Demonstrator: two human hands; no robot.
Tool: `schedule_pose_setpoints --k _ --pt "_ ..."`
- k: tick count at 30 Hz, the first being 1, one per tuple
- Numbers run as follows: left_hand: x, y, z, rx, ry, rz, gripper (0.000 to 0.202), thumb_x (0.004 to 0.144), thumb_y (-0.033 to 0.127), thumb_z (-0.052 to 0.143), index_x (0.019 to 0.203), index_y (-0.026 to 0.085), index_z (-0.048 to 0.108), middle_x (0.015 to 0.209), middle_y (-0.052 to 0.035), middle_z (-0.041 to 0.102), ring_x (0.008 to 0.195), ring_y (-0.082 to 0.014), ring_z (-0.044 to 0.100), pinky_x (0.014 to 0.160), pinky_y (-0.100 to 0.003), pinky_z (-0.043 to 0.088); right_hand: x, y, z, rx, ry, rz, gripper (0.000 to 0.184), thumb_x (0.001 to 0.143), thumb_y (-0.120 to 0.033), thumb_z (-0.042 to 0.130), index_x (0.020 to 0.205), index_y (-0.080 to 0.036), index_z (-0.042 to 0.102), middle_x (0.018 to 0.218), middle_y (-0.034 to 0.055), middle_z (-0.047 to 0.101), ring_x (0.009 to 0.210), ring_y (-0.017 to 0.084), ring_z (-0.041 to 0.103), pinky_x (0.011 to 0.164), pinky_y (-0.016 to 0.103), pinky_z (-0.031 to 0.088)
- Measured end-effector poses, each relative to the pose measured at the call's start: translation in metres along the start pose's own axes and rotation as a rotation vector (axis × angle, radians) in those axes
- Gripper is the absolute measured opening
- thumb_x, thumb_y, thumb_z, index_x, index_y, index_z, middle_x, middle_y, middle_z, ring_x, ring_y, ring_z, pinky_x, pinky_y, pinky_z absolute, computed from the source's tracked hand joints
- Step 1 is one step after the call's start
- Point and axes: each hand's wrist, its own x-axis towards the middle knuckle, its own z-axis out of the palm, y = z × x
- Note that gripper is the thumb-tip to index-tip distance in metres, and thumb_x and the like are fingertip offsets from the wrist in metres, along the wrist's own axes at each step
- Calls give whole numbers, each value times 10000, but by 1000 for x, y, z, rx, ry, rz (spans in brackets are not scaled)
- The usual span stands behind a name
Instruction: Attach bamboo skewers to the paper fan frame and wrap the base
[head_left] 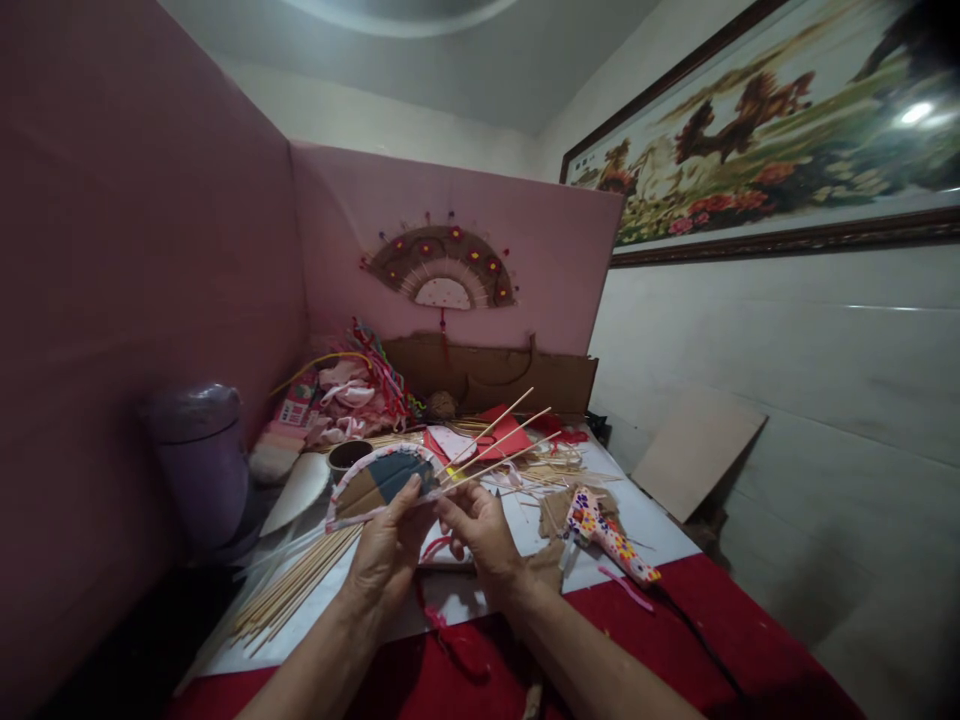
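Observation:
My left hand [394, 535] is closed on a half-round cardboard piece [367, 490], its thumb pressed on the flat face. The piece is brown and dark blue-grey, with a pale, pink-spotted edging along its curve. Several thin wooden sticks [504, 433] fan out from its right end, pointing up and to the right. At that same end my right hand [476, 525] has its fingers pinched together by the base of the sticks. Exactly what those fingertips grip is partly hidden. Below the hands hangs a red-pink cord [446, 630].
A flower-patterned glue gun [611, 535] lies on cardboard scraps at right, its cable trailing forward. Bundled sticks [300, 590] lie at left near a dark cup [351, 457] and a lidded bin [196, 465]. A decorated fan [442, 265] hangs on the pink panel behind.

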Motion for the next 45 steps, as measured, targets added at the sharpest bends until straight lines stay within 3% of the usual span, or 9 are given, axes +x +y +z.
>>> schedule_pose_setpoints --k 7,12,17,21,26,29,32,36,45 --pt "0 -4 -4 34 -56 -27 195 807 152 574 651 78 665 643 -103 697 632 -169 665 680 -263 545 2 1 1 -20 79 4 318 652 -409 704 728 -171 506 565 -43 530 409 53 392 320 158 258" --pt "-1 2 2 -46 -45 20 132 826 182 553 850 128 671 795 -81 727 706 -187 683 710 -311 555 -1 -2 1 20 97 73 327 658 -401 707 758 -182 486 541 -60 512 361 29 308 321 164 175" --pt "1 9 4 -62 -1 62 168 855 152 499 845 126 665 774 -71 729 690 -166 686 692 -283 562 0 -1 1 -5 34 58 315 613 -330 731 804 -166 542 653 -24 579 452 49 404 378 160 264" --pt "4 16 2 -60 12 78 177 865 167 487 850 148 662 768 -57 734 707 -181 692 710 -336 569 -3 -11 -3 -229 42 2 230 618 -282 690 777 -162 576 666 -4 602 547 99 504 485 204 386" --pt "6 20 0 -68 28 88 171 864 161 487 844 170 657 775 -40 736 728 -191 695 723 -393 570 -20 -59 -52 -891 114 -104 199 773 -275 506 623 -168 581 614 21 589 595 140 532 582 252 403" --pt "3 18 3 -67 25 72 182 868 166 480 828 175 657 777 -39 736 722 -187 695 697 -387 578 -33 -83 -108 -1339 273 -155 181 776 -208 464 784 -174 642 867 73 639 866 199 569 773 297 400" --pt "1 17 6 -59 27 63 201 874 165 465 816 169 657 771 -47 735 698 -182 694 661 -369 585 -43 -88 -156 -1603 342 45 305 732 -284 561 1005 -157 608 1034 126 597 984 253 541 830 336 382" --pt "0 17 7 -48 24 66 208 875 159 459 794 158 651 745 -48 730 664 -181 690 632 -385 590 -48 -76 -182 -1634 243 211 460 690 -332 615 1100 -135 546 1070 136 565 980 249 546 789 308 395" --pt "2 15 4 -38 32 80 172 866 161 480 815 151 644 749 -58 725 664 -180 688 626 -388 592 -34 -74 -191 -1533 213 1 224 721 -270 502 904 -158 567 929 97 621 849 227 576 712 293 403"
